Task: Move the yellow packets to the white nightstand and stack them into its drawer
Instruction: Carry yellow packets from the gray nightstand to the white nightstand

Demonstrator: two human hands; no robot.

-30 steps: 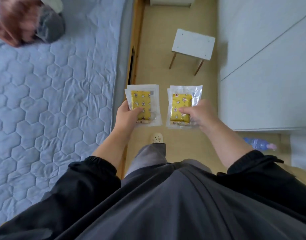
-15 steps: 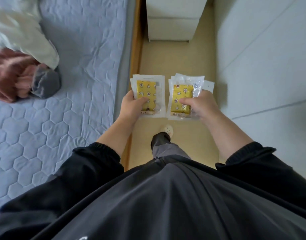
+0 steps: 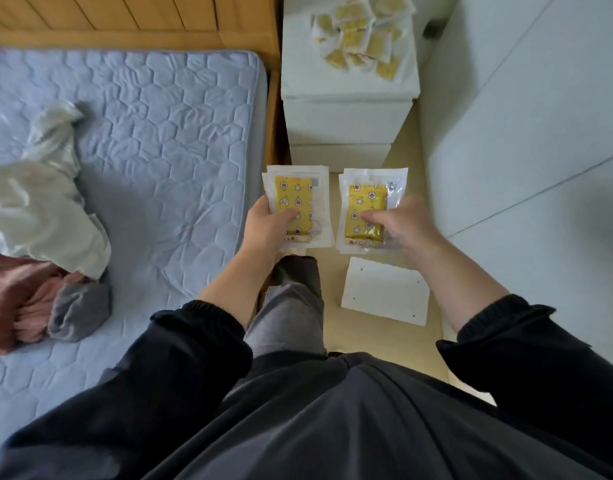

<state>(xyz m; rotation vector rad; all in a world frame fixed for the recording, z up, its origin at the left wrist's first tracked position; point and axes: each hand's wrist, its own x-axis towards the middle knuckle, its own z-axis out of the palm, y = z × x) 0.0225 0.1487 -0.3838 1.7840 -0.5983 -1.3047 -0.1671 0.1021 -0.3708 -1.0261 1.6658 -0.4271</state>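
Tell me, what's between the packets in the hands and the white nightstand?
Nothing but bare tan floor, as the head view shows. The left hand and right hand each hold yellow packets short of the nightstand.

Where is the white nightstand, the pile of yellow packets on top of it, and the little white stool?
white nightstand [image 3: 346,124]: head view, on its top drawer front.
pile of yellow packets [image 3: 362,34]: head view, middle of the heap.
white stool [image 3: 384,291]: head view, centre of its seat.
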